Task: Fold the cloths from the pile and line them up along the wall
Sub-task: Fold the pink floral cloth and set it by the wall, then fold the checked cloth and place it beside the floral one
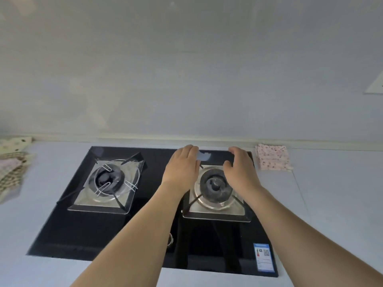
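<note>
Both hands empty: left hand [183, 165] flat, fingers straight; right hand [240, 169] loosely curved, no grip on anything. Both hover over the hob's [83, 228] right burner [215, 188], frame centre. Folded pink cloth [272, 157] against wall, right. Cloth pile [12, 162] far left on table [331, 204].

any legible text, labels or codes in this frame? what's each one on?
Nothing can be read as words.
Blue-bordered sticker at the near right corner of the black hob: printed lines and a QR-style code, too small and blurred to read.
Pink cloth by the wall: only a speckled pattern, no lettering.
</note>
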A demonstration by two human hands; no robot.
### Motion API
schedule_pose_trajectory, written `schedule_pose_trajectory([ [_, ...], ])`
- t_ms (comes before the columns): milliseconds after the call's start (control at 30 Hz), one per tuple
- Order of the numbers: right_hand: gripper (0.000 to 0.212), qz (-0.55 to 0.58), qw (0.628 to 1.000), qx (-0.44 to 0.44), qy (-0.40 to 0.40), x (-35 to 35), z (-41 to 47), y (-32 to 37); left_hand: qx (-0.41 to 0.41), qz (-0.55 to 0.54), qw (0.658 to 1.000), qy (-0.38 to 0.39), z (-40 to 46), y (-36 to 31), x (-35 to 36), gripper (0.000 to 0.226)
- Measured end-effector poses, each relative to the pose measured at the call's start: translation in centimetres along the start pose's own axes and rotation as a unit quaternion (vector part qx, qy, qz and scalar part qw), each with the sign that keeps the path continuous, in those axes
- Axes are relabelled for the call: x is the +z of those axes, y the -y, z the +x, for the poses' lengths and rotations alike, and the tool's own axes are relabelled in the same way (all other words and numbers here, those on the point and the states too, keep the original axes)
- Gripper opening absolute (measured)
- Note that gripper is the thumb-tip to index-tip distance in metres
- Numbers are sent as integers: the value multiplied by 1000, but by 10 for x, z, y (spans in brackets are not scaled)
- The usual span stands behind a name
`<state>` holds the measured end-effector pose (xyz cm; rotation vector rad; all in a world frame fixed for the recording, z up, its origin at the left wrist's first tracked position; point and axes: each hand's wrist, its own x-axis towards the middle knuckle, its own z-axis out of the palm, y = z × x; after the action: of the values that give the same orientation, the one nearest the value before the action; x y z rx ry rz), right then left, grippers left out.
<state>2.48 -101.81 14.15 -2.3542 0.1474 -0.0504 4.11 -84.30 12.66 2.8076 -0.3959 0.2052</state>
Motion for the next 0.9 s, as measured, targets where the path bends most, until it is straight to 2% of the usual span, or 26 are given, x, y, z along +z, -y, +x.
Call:
schedule_pose_trajectory([
  [267, 44, -8, 1000, -8, -10, 54, -24, 71, -12, 0, 1000, -3, -29, 77, -40, 42],
  [533, 45, -17, 999, -31, 22, 98, -30, 121, -45, -17, 999, -12, -57, 136, -63, 41],
  [900, 42, 3, 996, -51, 71, 228, -61, 252, -73, -17, 997, -14, -114, 309, -124, 44],
])
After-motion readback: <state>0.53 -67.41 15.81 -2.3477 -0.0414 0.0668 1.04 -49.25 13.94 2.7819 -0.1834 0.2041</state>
